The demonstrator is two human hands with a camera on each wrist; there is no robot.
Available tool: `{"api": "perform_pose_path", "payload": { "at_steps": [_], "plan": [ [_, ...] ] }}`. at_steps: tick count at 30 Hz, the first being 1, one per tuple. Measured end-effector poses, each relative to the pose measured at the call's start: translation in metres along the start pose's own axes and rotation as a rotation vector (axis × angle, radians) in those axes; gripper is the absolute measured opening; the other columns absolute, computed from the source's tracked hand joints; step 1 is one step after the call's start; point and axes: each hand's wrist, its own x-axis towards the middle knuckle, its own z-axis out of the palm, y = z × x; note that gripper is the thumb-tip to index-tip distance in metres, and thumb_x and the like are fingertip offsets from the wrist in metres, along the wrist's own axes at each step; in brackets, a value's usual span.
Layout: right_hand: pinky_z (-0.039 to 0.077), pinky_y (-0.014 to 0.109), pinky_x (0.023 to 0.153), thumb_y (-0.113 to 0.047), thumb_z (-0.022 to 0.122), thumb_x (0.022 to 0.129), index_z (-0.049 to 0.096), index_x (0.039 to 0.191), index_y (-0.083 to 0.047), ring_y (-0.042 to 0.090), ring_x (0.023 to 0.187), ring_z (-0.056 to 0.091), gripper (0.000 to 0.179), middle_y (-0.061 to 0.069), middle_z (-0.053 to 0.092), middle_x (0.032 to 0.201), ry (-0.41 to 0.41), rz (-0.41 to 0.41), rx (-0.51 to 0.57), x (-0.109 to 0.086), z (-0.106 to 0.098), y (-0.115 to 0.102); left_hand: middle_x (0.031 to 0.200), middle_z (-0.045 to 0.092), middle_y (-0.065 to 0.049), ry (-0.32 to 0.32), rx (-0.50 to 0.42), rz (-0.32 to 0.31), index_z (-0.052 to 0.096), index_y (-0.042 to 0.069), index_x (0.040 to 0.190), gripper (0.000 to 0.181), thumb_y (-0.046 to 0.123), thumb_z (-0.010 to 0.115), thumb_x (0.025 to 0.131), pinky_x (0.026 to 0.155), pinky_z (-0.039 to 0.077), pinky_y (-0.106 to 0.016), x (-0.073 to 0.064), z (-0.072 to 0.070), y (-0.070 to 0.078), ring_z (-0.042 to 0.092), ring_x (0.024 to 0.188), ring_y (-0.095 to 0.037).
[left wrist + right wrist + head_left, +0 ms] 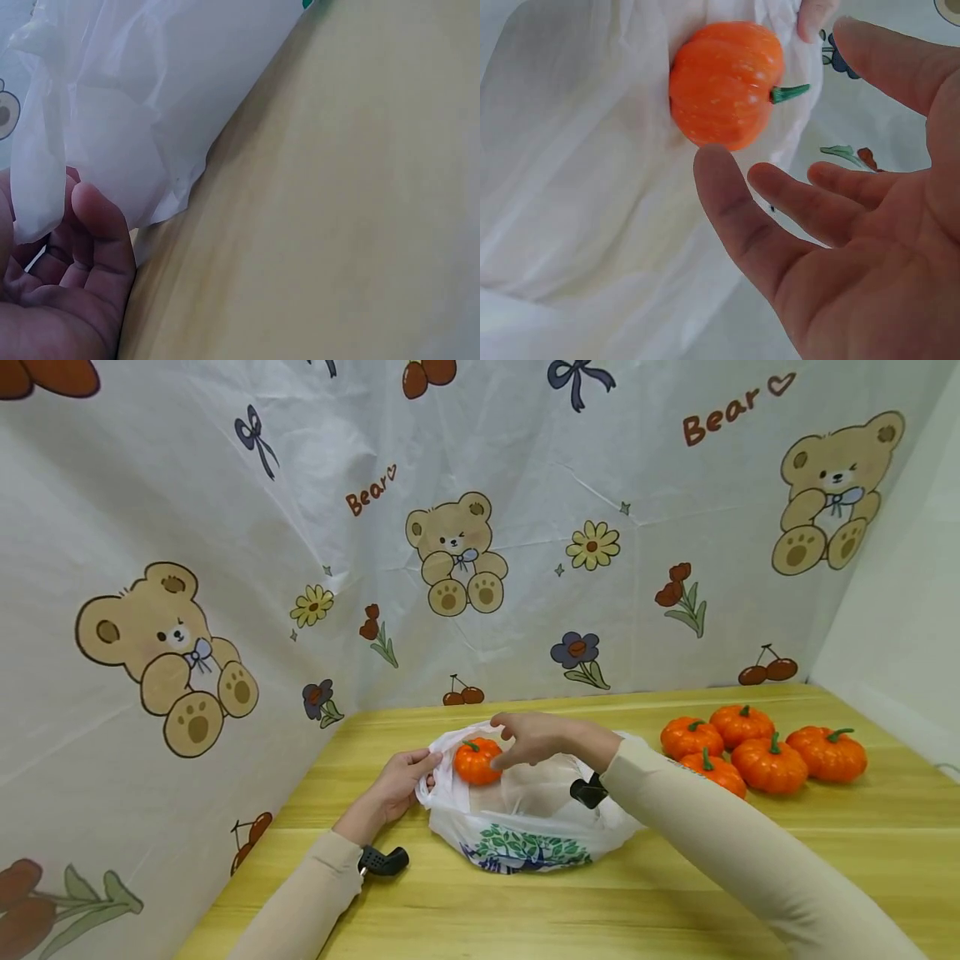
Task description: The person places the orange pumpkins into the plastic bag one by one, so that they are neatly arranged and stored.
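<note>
A white plastic bag [607, 837] with a green tree print lies open on the table. Inside its left part sits a small orange pumpkin [477, 763] with a green stem. My left hand [396, 785] grips the bag's left rim; the left wrist view shows the thumb and curled fingers [101, 214] about a white handle loop [41, 165]. Over the bag, my right hand [536, 737] is spread with nothing in its grasp. In the right wrist view its index fingertip [714, 161] reaches the pumpkin's edge; whether they touch I cannot tell.
Several more orange pumpkins [770, 765] are grouped on the wooden table [675, 893] to the right, one partly behind my right sleeve. A bear-printed sheet [525, 468] hangs behind and along the left side of the table. Black wrist devices [384, 862] are at both cuffs.
</note>
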Motion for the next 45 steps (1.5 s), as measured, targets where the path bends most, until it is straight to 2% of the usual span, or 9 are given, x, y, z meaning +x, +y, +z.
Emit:
{"api": "perform_pose_path", "payload": {
  "at_steps": [3,7,9,11,16,23,28,32,45],
  "plan": [
    [0.061,0.038,0.087,-0.035,0.077,0.092,0.034,0.158,-0.009,0.032,0.110,0.068,0.083,0.021,0.049,0.153,-0.013,-0.023,-0.043,-0.010,-0.009,-0.001,0.100,0.062,-0.005,0.007,0.000,0.003,0.052,-0.001,0.145,0.048,0.025,0.061,0.106,0.061,0.056,-0.021,0.000,0.000,0.001,0.057,0.069,-0.010],
    [0.053,0.047,0.105,-0.039,0.074,0.093,0.034,0.158,-0.010,0.036,0.128,0.060,0.081,0.019,0.051,0.152,-0.012,-0.054,-0.157,-0.027,-0.020,-0.003,0.101,0.062,-0.004,0.006,-0.001,0.009,0.053,-0.002,0.144,0.047,0.026,0.061,0.106,0.061,0.055,-0.021,0.000,0.000,0.003,0.056,0.069,-0.009],
    [0.048,0.051,0.110,-0.041,0.073,0.094,0.035,0.157,-0.011,0.035,0.133,0.055,0.080,0.017,0.053,0.151,-0.007,-0.071,-0.215,-0.036,-0.025,-0.004,0.102,0.062,-0.004,0.007,-0.001,0.009,0.052,-0.002,0.144,0.049,0.026,0.062,0.106,0.061,0.055,-0.020,0.001,0.000,0.004,0.056,0.069,-0.009],
    [0.047,0.052,0.112,-0.042,0.072,0.095,0.034,0.158,-0.011,0.035,0.133,0.056,0.080,0.016,0.053,0.151,-0.011,-0.084,-0.229,-0.046,-0.029,-0.005,0.103,0.062,-0.004,0.010,0.001,0.006,0.051,-0.003,0.145,0.051,0.027,0.062,0.105,0.061,0.054,-0.020,0.001,0.000,0.005,0.056,0.069,-0.009],
    [0.050,0.053,0.108,-0.044,0.072,0.096,0.034,0.158,-0.013,0.036,0.128,0.060,0.080,0.016,0.052,0.152,-0.023,-0.096,-0.205,-0.067,-0.035,0.003,0.103,0.062,-0.004,0.013,-0.001,-0.003,0.050,-0.002,0.146,0.050,0.026,0.061,0.106,0.061,0.055,-0.020,0.003,0.000,0.005,0.056,0.068,-0.009],
    [0.052,0.055,0.106,-0.044,0.072,0.096,0.036,0.157,-0.013,0.041,0.134,0.056,0.078,0.013,0.053,0.151,-0.017,-0.086,-0.172,-0.092,-0.039,0.022,0.101,0.062,-0.005,0.008,-0.005,-0.008,0.052,-0.002,0.145,0.049,0.027,0.061,0.106,0.061,0.055,-0.021,0.002,-0.001,0.003,0.056,0.068,-0.010],
    [0.053,0.055,0.105,-0.043,0.073,0.095,0.039,0.155,-0.016,0.042,0.135,0.054,0.074,0.011,0.053,0.150,0.008,-0.078,-0.140,-0.105,-0.042,0.035,0.099,0.062,-0.004,0.014,-0.003,-0.010,0.055,0.000,0.142,0.044,0.026,0.060,0.106,0.061,0.055,-0.021,0.002,-0.002,0.001,0.056,0.068,-0.010],
    [0.054,0.055,0.102,-0.044,0.073,0.095,0.041,0.154,-0.014,0.044,0.134,0.054,0.073,0.015,0.053,0.149,0.032,-0.089,-0.132,-0.115,-0.043,0.044,0.097,0.062,-0.003,0.007,0.001,0.001,0.056,-0.002,0.139,0.044,0.027,0.061,0.106,0.060,0.055,-0.021,0.002,-0.002,0.001,0.056,0.068,-0.010],
    [0.052,0.061,0.102,-0.043,0.072,0.096,0.044,0.153,-0.014,0.041,0.131,0.056,0.069,0.015,0.056,0.147,0.118,-0.088,-0.100,-0.154,-0.051,0.076,0.098,0.061,-0.002,0.000,0.007,-0.001,0.051,-0.002,0.145,0.049,0.027,0.059,0.107,0.059,0.055,-0.020,0.004,-0.003,0.001,0.056,0.068,-0.008]
  ]
}}
